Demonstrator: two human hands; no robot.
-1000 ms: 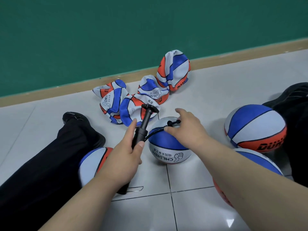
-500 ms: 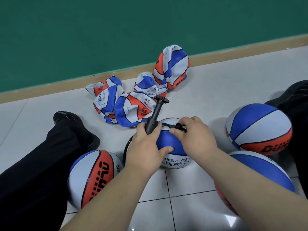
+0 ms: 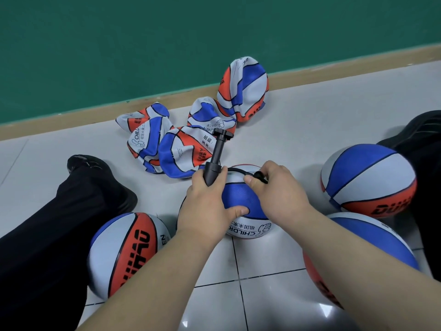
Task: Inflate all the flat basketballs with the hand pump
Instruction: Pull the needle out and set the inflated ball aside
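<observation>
Sitting on a tiled floor (image 3: 310,120), a person works through a batch of basketballs. Three round balls (image 3: 367,177) lie close about the centre ball (image 3: 238,199), one to its left and two to its right, and they look finished. Beyond the centre ball lies a heap of flat balls (image 3: 176,144), crumpled, so the job seems about half done.

The centre ball is itself round, and the step in hand appears to be at its valve. Whether the needle is going in or coming out cannot be told.

The left hand (image 3: 207,211) is wrapped round the lower end of the pump (image 3: 216,161), its thumb resting on the centre ball's blue panel. The right hand (image 3: 279,194) pinches the end of the hose (image 3: 238,169) at the top of the centre ball.

The pump stands at the centre ball's upper left. Its long axis runs from the left hand up and away toward the flat balls, leaning a little right, with the T-handle at the far end and its bar crosswise. The hose arcs from the pump's base across the top of the centre ball.

If the needle is seated, the next move likely calls for the right hand to shift to the T-handle while the left steadies the pump. If the ball is full, it calls for a straight pull to free the needle.
</observation>
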